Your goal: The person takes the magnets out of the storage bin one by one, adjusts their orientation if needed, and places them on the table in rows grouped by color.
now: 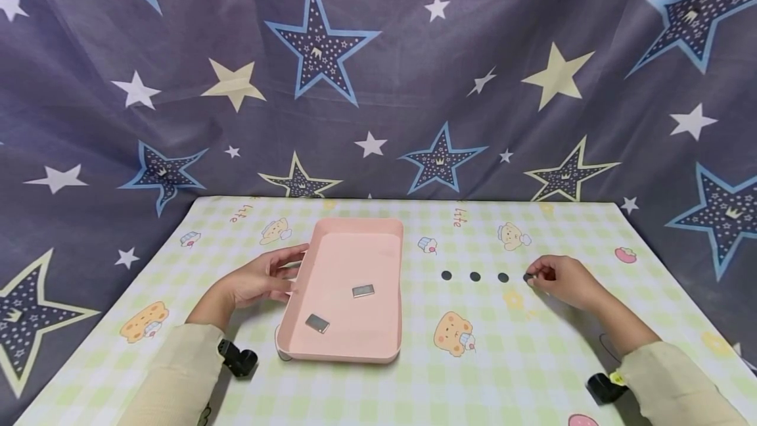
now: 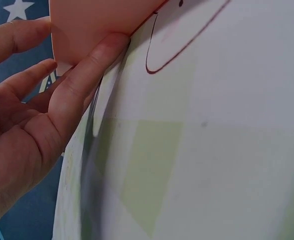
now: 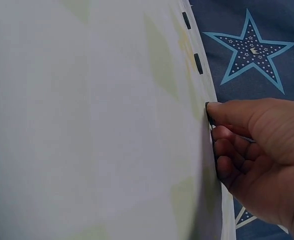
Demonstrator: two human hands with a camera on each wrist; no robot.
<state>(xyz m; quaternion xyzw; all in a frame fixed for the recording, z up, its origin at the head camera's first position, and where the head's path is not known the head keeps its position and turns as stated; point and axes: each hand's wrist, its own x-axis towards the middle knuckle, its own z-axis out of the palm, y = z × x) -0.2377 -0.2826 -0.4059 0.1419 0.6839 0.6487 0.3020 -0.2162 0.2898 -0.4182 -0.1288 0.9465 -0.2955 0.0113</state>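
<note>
A shallow pink tray (image 1: 387, 242) lies left of the table's middle, with two small grey rectangular pieces in it: one gray piece (image 1: 363, 290) near its middle, another gray piece (image 1: 317, 323) toward its near left corner. My left hand (image 1: 263, 278) touches the tray's left wall with its thumb and fingertips, the fingers stretched out. Right of the tray, my right hand (image 1: 564, 281) pinches a small black disc (image 1: 528, 277) at the table surface, between thumb and forefinger. The other fingers are curled in, as the right wrist view shows.
Beside the pinched disc, three more black discs lie in a row: a left disc (image 1: 446, 275), a middle disc (image 1: 475, 277) and a right disc (image 1: 503, 277). A checked cloth with cartoon prints covers the table (image 1: 508, 373). Behind it hangs a star-patterned curtain (image 1: 378, 71).
</note>
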